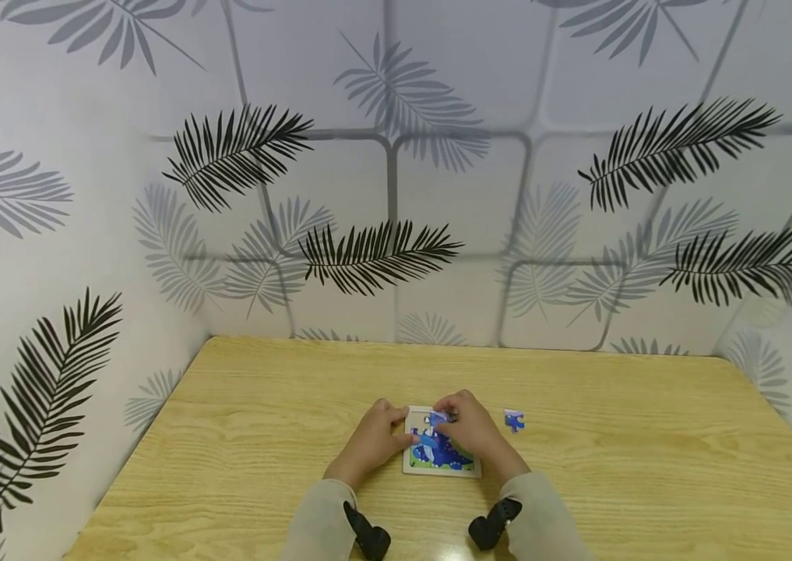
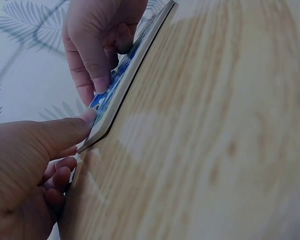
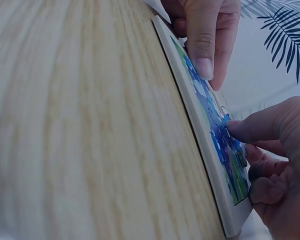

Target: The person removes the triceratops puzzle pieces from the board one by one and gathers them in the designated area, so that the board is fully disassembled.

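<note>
Head view shows a leaf-patterned wall (image 1: 396,156) rising behind and beside a wooden table (image 1: 648,467), the largest things in sight. Near the table's front edge, about midway across, lies a small square puzzle board (image 1: 441,458) with a blue and green picture, flat on the wood. The left hand (image 1: 373,440) rests at the board's left edge; in the left wrist view its thumb presses against the board's corner (image 2: 97,131) while the other fingers curl loosely underneath, gripping nothing. The right hand (image 1: 469,428) sits over the board's upper right part and pinches a small blue puzzle piece (image 1: 438,418) between thumb and fingers, holding it just above the picture. In the right wrist view its thumb tip touches the blue surface of the board (image 3: 217,135). Another loose blue piece (image 1: 514,421) lies on the table just right of the board, apart from both hands.
</note>
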`<control>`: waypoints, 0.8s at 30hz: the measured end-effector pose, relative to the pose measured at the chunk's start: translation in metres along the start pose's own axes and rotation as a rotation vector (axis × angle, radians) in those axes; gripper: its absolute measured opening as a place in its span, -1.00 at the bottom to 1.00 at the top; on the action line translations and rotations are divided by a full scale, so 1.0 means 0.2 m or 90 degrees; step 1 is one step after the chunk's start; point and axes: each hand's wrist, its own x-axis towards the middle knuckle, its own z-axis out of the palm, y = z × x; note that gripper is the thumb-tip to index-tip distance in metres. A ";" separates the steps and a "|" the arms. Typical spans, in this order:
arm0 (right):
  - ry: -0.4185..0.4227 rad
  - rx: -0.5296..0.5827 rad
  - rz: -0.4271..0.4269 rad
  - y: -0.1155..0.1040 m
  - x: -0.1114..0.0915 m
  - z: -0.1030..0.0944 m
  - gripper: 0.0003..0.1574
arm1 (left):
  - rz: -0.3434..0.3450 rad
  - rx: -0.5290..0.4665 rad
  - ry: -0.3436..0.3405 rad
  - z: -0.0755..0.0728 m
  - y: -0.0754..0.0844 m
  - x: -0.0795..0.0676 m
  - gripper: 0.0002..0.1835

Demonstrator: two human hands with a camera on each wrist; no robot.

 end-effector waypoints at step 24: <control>0.028 0.119 0.032 0.01 -0.01 -0.01 -0.83 | 0.003 0.001 -0.003 0.00 0.00 0.00 -0.37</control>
